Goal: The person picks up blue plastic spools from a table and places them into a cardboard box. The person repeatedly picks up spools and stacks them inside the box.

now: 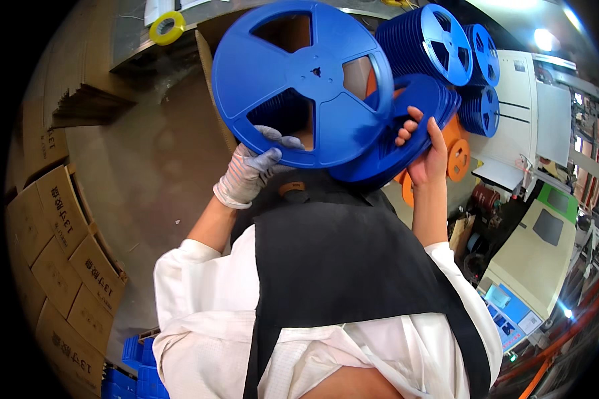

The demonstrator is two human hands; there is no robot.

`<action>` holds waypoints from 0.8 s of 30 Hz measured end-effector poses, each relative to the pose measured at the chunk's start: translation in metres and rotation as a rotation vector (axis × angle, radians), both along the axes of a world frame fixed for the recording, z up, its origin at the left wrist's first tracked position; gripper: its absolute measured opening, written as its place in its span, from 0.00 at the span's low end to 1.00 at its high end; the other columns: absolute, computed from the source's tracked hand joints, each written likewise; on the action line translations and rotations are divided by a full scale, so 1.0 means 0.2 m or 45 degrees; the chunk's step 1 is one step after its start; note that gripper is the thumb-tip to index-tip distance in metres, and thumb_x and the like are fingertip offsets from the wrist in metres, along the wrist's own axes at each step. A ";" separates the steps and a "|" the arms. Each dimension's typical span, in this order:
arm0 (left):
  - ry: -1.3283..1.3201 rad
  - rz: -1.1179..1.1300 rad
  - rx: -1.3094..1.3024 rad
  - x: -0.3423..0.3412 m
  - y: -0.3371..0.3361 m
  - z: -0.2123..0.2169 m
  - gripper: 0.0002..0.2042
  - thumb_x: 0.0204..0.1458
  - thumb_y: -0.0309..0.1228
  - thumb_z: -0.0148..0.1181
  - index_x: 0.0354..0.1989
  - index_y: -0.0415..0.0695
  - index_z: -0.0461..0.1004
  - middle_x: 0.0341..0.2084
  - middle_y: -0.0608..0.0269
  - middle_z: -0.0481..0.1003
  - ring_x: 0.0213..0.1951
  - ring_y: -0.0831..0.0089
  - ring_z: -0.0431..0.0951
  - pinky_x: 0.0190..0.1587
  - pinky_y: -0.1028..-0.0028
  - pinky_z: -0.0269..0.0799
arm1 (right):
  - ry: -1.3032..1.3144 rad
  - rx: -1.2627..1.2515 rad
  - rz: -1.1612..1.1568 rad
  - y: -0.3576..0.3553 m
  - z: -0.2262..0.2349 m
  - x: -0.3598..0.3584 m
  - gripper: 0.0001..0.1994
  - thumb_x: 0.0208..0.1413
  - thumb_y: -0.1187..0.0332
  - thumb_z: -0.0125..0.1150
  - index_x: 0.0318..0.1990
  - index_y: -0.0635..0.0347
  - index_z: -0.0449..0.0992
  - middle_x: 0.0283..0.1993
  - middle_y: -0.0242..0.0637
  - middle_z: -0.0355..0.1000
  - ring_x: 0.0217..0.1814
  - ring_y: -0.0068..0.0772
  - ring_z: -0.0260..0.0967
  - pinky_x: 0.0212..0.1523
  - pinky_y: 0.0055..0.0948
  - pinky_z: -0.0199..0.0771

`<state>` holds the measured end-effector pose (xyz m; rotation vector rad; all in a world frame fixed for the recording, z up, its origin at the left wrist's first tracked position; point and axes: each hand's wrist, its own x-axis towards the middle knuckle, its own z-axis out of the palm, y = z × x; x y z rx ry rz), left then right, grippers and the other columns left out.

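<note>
Blue plastic reel (306, 80), spoked and flat-faced, fills the upper centre and hides much of the reel stack (406, 126) behind it. Your gloved left hand (253, 169) clamps the front reel's lower rim; your bare right hand (424, 149) closes its grip on the stack's edge. Brown cartons (66, 246) with dark printed labels curve along the left, partly cut off. Yellow tape roll (167, 27) lies top left.

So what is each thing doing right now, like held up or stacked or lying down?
Single blue reel: held up, flat face to the camera.
Left hand: gloved, gripping that reel's lower rim.
Stack of blue reels: held on edge, behind the single reel.
Right hand: bare, fingers wrapped over the stack.
Yellow tape roll: lying flat.
Cardboard boxes: folded flat, stacked.
</note>
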<state>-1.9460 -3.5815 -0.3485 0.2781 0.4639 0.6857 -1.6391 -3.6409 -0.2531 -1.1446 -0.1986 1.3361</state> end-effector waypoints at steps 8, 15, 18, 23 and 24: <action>-0.290 0.139 -0.244 -0.04 -0.08 -0.09 0.14 0.50 0.21 0.59 0.45 0.48 0.69 0.43 0.53 0.74 0.51 0.51 0.73 0.49 0.55 0.77 | 0.064 -0.084 -0.161 -0.08 -0.04 0.05 0.18 0.59 0.61 0.50 0.48 0.68 0.69 0.38 0.44 0.74 0.37 0.37 0.73 0.39 0.34 0.77; -0.290 0.209 -0.230 -0.02 -0.04 -0.09 0.13 0.50 0.20 0.59 0.44 0.47 0.71 0.42 0.52 0.75 0.50 0.50 0.74 0.48 0.55 0.77 | 0.019 -0.221 -0.270 -0.05 -0.07 0.00 0.17 0.58 0.61 0.51 0.44 0.69 0.70 0.41 0.49 0.74 0.41 0.43 0.74 0.40 0.37 0.78; -0.241 0.209 -0.216 -0.03 -0.02 -0.09 0.13 0.50 0.19 0.58 0.45 0.47 0.71 0.42 0.53 0.75 0.49 0.51 0.74 0.49 0.55 0.77 | 0.005 -0.235 -0.288 -0.06 -0.10 0.02 0.16 0.58 0.61 0.52 0.43 0.68 0.70 0.39 0.47 0.74 0.39 0.42 0.74 0.39 0.37 0.77; 0.044 0.206 -0.147 -0.07 0.01 -0.03 0.14 0.51 0.17 0.54 0.45 0.45 0.69 0.40 0.55 0.75 0.47 0.53 0.75 0.48 0.57 0.78 | 0.026 -0.213 -0.273 -0.07 -0.12 0.03 0.15 0.58 0.61 0.52 0.41 0.67 0.70 0.33 0.41 0.72 0.34 0.36 0.71 0.35 0.33 0.75; 0.138 0.209 -0.129 -0.08 0.01 -0.03 0.14 0.51 0.16 0.53 0.45 0.45 0.68 0.40 0.55 0.75 0.47 0.54 0.76 0.48 0.58 0.78 | 0.035 -0.211 -0.277 -0.07 -0.12 0.03 0.15 0.58 0.61 0.52 0.41 0.67 0.70 0.32 0.40 0.71 0.33 0.35 0.70 0.35 0.33 0.75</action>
